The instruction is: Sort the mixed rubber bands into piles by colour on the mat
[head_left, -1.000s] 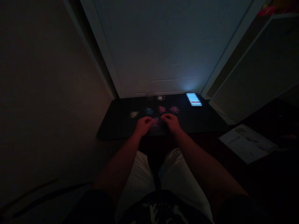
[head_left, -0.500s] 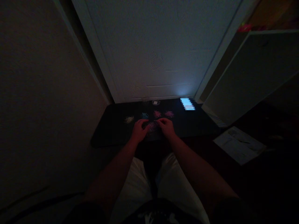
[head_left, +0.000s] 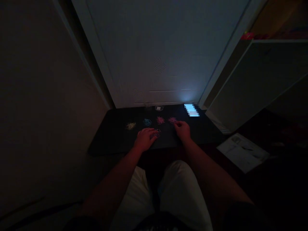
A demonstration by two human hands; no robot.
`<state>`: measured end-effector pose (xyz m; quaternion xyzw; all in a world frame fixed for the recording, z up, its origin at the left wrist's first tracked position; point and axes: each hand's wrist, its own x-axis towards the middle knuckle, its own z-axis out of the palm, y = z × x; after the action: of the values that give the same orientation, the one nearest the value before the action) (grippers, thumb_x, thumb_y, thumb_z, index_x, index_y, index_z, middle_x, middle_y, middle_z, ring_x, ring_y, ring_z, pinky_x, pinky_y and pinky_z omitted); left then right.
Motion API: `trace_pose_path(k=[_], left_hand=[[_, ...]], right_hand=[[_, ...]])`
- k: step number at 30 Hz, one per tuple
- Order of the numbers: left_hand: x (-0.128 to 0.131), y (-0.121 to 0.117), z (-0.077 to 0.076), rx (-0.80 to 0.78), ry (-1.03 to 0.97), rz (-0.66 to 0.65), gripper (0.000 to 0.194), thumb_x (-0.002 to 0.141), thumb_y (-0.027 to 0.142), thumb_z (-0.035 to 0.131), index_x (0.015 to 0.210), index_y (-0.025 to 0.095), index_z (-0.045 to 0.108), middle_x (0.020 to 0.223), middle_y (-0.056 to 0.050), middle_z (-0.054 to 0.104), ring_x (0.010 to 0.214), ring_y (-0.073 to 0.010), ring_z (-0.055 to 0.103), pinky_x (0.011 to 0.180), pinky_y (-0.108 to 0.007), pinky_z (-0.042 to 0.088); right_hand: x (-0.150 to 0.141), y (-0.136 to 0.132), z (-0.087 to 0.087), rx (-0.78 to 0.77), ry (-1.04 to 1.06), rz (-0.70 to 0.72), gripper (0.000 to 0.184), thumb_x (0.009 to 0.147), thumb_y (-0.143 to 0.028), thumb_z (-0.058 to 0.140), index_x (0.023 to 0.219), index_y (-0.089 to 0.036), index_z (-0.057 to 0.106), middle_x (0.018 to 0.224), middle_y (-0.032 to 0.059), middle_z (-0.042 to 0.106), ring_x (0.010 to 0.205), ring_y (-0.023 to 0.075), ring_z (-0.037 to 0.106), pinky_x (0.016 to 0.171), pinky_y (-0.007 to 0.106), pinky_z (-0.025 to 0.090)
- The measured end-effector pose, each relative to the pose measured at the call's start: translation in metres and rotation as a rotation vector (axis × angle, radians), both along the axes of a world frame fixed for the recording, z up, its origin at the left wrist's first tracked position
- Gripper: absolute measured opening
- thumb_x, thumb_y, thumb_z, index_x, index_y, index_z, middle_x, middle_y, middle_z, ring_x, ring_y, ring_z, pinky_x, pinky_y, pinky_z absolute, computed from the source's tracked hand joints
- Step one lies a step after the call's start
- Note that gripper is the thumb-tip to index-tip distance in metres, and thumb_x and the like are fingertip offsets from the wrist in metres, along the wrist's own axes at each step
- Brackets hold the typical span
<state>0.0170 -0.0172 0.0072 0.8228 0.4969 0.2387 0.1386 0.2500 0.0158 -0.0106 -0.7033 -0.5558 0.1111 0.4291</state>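
Note:
Small heaps of thin, short sticks lie on a dark low table (head_left: 115, 141). A pale yellow heap (head_left: 131, 125) is at the left, then a blue heap (head_left: 147, 122), a pink heap (head_left: 160, 120) and a purplish-pink heap (head_left: 171, 120). My left hand (head_left: 144, 138) rests with fingers stretched out over a mixed heap (head_left: 157, 133) nearer me, covering part of it. At the near edge of the purplish-pink heap, my right hand (head_left: 183, 130) has thumb and fingers pinched together; what is between them is too dark and small to make out.
A lit phone (head_left: 191, 110) lies at the back right of the table. Near the back edge stands a clear round lid or dish (head_left: 159, 108) with a white square. A white panel (head_left: 158, 41) rises behind. On the floor at right lies a printed sheet (head_left: 243, 152).
My right hand has moved right from the mixed heap to the purplish-pink one. My left hand stays by the mixed heap, its fingers now lying over it. The camera view has shifted slightly.

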Motion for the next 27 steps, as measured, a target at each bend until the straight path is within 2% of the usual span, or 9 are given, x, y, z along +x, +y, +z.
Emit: trace_pose_path(k=[6, 10, 13, 19, 25, 27], left_hand=[[0.000, 0.000, 0.000, -0.003, -0.088, -0.003, 0.024, 0.082, 0.032, 0.052, 0.102, 0.031, 0.065, 0.115, -0.001, 0.062, 0.110, -0.0206, 0.050, 0.097, -0.040, 0.035], [-0.001, 0.003, -0.002, -0.017, -0.165, 0.003, 0.025, 0.083, 0.031, 0.050, 0.103, 0.029, 0.065, 0.111, -0.001, 0.064, 0.104, -0.0197, 0.054, 0.093, -0.036, 0.039], [-0.001, 0.005, -0.004, -0.070, -0.251, 0.062, 0.026, 0.083, 0.028, 0.050, 0.105, 0.026, 0.063, 0.108, -0.002, 0.065, 0.099, -0.0193, 0.058, 0.089, -0.034, 0.043], [-0.001, 0.007, -0.006, -0.142, -0.407, 0.155, 0.025, 0.081, 0.022, 0.052, 0.103, 0.022, 0.063, 0.102, -0.003, 0.067, 0.090, -0.0170, 0.061, 0.082, -0.030, 0.047], [-0.004, 0.010, -0.010, -0.133, -0.460, 0.216, 0.025, 0.083, 0.023, 0.049, 0.103, 0.020, 0.063, 0.099, -0.005, 0.068, 0.087, -0.0164, 0.062, 0.080, -0.029, 0.048], [-0.005, 0.011, -0.011, -0.113, -0.472, 0.228, 0.026, 0.083, 0.022, 0.047, 0.103, 0.020, 0.064, 0.100, -0.005, 0.067, 0.089, -0.0165, 0.062, 0.082, -0.030, 0.047]], right_hand=[[0.007, 0.021, 0.001, 0.019, -0.042, -0.069, 0.022, 0.072, -0.031, 0.054, 0.078, -0.016, 0.068, 0.077, 0.0082, 0.063, 0.068, 0.0178, 0.055, 0.068, 0.032, 0.043], [0.008, 0.030, 0.002, -0.011, -0.037, -0.103, 0.022, 0.072, -0.031, 0.055, 0.081, -0.016, 0.069, 0.077, 0.0092, 0.064, 0.068, 0.0184, 0.056, 0.067, 0.033, 0.043], [0.008, 0.030, 0.001, -0.027, -0.060, -0.103, 0.025, 0.072, -0.032, 0.055, 0.086, -0.016, 0.069, 0.083, 0.0112, 0.064, 0.072, 0.0203, 0.057, 0.069, 0.034, 0.042], [0.009, 0.023, 0.001, 0.078, 0.012, -0.055, 0.032, 0.078, -0.027, 0.044, 0.103, -0.013, 0.060, 0.089, 0.0107, 0.062, 0.078, 0.0197, 0.055, 0.075, 0.034, 0.042], [0.012, 0.015, 0.008, 0.101, 0.076, -0.084, 0.025, 0.081, -0.027, 0.038, 0.089, -0.014, 0.058, 0.086, 0.0089, 0.059, 0.079, 0.0185, 0.053, 0.072, 0.031, 0.040], [0.009, 0.010, 0.010, 0.064, 0.057, -0.036, 0.024, 0.082, -0.030, 0.038, 0.082, -0.015, 0.057, 0.081, 0.0075, 0.059, 0.075, 0.0182, 0.052, 0.068, 0.031, 0.040]])
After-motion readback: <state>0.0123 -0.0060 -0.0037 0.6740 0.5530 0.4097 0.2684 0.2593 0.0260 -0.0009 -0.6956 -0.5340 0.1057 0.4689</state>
